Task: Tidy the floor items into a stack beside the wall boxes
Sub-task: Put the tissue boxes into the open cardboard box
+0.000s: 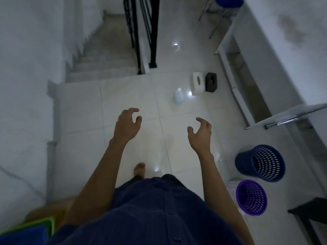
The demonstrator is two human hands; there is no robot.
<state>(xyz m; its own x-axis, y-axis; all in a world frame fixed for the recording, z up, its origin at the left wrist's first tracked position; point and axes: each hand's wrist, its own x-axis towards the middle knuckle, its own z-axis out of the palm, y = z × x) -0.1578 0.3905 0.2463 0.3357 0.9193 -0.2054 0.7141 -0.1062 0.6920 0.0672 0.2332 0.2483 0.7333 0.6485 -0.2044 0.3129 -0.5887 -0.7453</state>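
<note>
My left hand (127, 125), right hand (200, 135) raised over tiled floor (123, 96), fingers loosely curled, holding nothing; white tissue box (197, 83), dark box (211, 82), bottle (178, 96) ahead.

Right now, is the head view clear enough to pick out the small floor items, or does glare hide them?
Head view: dim, bluish; a glare spot on the floor sits between white tissue box and pale bottle, whose outline is faint; dark box is legible; wide-angle bends the walls.
</note>
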